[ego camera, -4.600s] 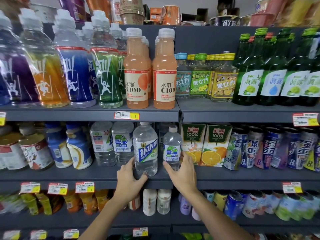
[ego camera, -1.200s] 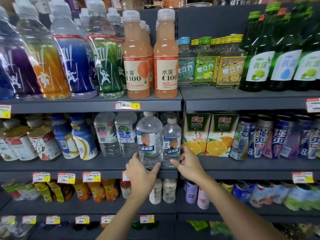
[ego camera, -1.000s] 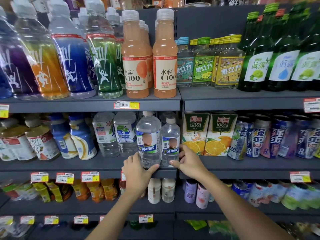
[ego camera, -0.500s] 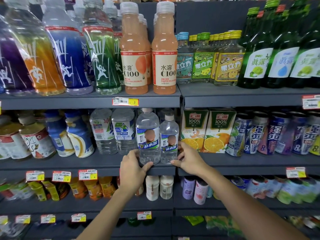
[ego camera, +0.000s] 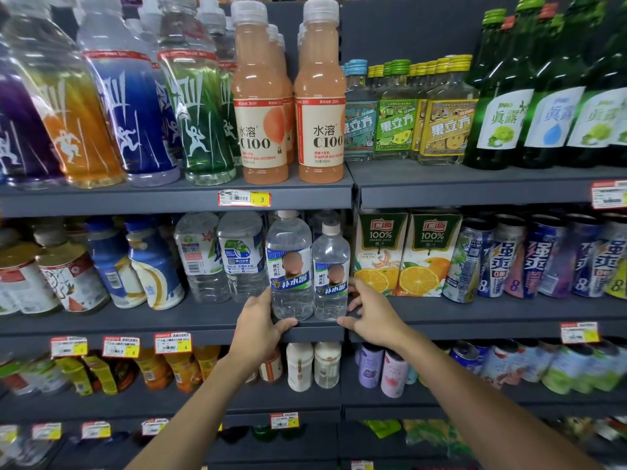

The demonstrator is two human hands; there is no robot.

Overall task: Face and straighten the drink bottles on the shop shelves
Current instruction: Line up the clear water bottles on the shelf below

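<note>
Dark grey shop shelving packed with drinks fills the view, with both of a person's bare arms reaching to the middle shelf (ego camera: 169, 320). The left hand (ego camera: 259, 327) grips the base of a larger clear water bottle (ego camera: 288, 252), thumb curled across its front. The right hand (ego camera: 376, 317) holds a smaller water bottle (ego camera: 330, 259), thumb at its foot and fingers curled round its right side, beside the orange juice cartons (ego camera: 380, 252). Both bottles stand upright and touching at the shelf's front edge, blue labels facing out. On the shelf above, grapefruit C100 bottles (ego camera: 320, 96) stand over a yellow price tag (ego camera: 244, 198), with green glass bottles (ego camera: 502, 96) to the right.
</note>
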